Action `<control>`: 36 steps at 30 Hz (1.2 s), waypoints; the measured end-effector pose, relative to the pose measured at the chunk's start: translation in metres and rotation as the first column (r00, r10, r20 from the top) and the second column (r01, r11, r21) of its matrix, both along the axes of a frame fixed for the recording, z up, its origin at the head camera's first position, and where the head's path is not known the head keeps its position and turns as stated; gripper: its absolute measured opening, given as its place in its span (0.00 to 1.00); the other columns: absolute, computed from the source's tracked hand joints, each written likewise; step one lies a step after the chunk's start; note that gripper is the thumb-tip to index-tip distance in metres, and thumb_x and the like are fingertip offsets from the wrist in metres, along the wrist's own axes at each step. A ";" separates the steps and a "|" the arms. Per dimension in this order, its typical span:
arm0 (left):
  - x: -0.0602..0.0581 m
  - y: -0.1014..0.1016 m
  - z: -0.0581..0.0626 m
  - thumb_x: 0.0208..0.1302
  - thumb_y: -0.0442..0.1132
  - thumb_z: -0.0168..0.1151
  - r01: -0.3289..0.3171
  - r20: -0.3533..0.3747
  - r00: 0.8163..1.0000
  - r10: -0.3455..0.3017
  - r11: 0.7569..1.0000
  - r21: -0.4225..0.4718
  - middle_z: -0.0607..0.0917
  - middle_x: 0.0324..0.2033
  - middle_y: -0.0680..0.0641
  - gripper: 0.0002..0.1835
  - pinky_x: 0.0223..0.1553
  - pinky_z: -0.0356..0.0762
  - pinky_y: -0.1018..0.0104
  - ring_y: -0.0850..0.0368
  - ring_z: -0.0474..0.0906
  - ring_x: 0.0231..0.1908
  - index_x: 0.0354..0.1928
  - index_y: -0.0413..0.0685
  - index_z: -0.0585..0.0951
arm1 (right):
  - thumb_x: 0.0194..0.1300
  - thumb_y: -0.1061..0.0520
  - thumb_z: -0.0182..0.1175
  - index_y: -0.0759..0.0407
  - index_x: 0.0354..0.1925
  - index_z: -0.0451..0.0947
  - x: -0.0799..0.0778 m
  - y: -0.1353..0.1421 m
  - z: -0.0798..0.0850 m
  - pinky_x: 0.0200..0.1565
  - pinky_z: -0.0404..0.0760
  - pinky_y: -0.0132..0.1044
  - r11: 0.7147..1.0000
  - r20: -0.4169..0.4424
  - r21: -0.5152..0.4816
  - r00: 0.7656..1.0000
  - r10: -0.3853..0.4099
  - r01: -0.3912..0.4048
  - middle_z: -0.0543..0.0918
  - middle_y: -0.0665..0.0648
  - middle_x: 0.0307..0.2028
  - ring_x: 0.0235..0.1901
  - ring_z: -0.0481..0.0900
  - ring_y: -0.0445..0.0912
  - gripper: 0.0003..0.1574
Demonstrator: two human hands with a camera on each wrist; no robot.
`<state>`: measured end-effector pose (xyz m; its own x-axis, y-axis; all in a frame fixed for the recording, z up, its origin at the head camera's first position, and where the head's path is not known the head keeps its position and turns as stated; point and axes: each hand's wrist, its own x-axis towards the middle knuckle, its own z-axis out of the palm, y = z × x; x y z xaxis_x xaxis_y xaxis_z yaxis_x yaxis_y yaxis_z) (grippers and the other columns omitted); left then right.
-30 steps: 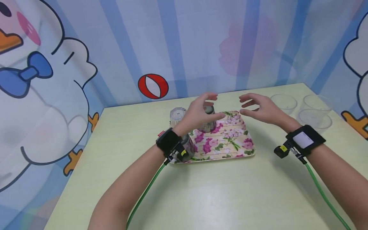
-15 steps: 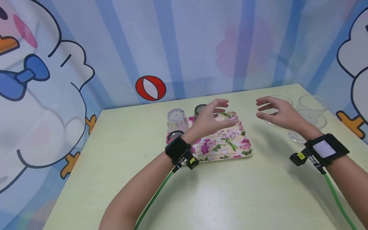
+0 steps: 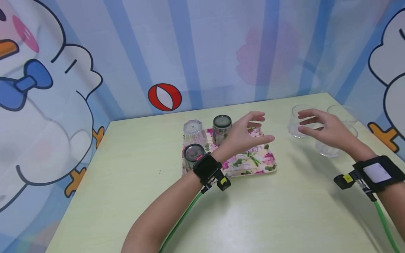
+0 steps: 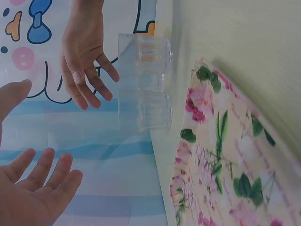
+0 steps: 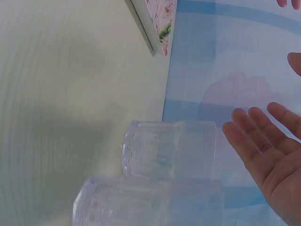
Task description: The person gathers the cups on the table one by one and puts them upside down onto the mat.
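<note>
In the head view my left hand point(image 3: 245, 135) hovers over the floral tray point(image 3: 268, 161), fingers spread and holding nothing. On the tray's left part stand three upside-down glasses: a clear glass point(image 3: 193, 131), a dark grey glass point(image 3: 222, 128) at the back and another dark grey glass point(image 3: 192, 154) in front, partly behind my left wrist. My right hand point(image 3: 332, 128) is held in the air by the clear cups at the right, thumb and fingers apart, nothing gripped. One upright clear cup point(image 3: 295, 128) is left of its fingertips; a nearer clear cup point(image 3: 326, 151) is partly hidden by the hand.
Another clear rim point(image 3: 343, 109) shows behind my right hand. A patterned curtain point(image 3: 218, 52) hangs along the table's back edge. Green cables point(image 3: 181, 219) run from both wrist cameras. The pale table point(image 3: 133, 182) extends in front and to the left of the tray.
Both hands have moved right. The right hand has come from beside the tray to the clear cups, and the left hand has uncovered the dark grey glasses. The view has shifted slightly.
</note>
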<state>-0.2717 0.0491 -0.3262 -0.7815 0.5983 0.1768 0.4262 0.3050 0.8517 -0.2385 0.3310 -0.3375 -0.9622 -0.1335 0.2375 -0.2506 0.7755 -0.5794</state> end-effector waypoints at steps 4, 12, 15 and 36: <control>0.003 0.007 -0.003 0.55 0.49 0.71 0.018 0.003 1.000 -0.018 1.000 0.010 0.75 0.62 0.53 0.38 0.53 0.79 0.71 0.56 0.74 0.61 0.67 0.62 0.66 | 0.64 0.51 0.62 0.59 0.63 0.69 0.005 0.010 0.000 0.35 0.69 0.13 0.999 -0.018 0.025 0.999 -0.032 0.032 0.77 0.67 0.57 0.41 0.74 0.21 0.32; 0.009 0.021 -0.010 0.56 0.46 0.70 0.058 0.006 0.998 -0.058 0.996 0.065 0.76 0.62 0.51 0.37 0.54 0.77 0.76 0.57 0.76 0.60 0.67 0.57 0.67 | 0.66 0.48 0.59 0.59 0.65 0.66 0.014 0.031 -0.002 0.33 0.67 0.13 0.997 0.008 0.024 0.997 -0.073 0.073 0.74 0.67 0.60 0.38 0.61 0.09 0.34; 0.011 0.025 -0.014 0.57 0.46 0.69 0.074 0.029 0.997 -0.076 0.994 0.078 0.75 0.63 0.52 0.36 0.57 0.76 0.75 0.58 0.75 0.60 0.67 0.57 0.66 | 0.66 0.47 0.59 0.58 0.66 0.65 0.017 0.038 -0.003 0.32 0.68 0.13 0.995 0.020 0.028 0.995 -0.101 0.100 0.72 0.66 0.60 0.38 0.62 0.10 0.34; 0.012 0.054 -0.024 0.56 0.48 0.70 0.082 -0.050 0.996 -0.079 0.994 0.069 0.76 0.61 0.53 0.37 0.52 0.76 0.79 0.58 0.76 0.59 0.67 0.58 0.66 | 0.69 0.50 0.56 0.70 0.64 0.63 0.029 0.067 -0.013 0.33 0.77 0.30 0.964 -0.075 0.049 0.964 -0.257 0.261 0.69 0.77 0.59 0.50 0.69 0.68 0.34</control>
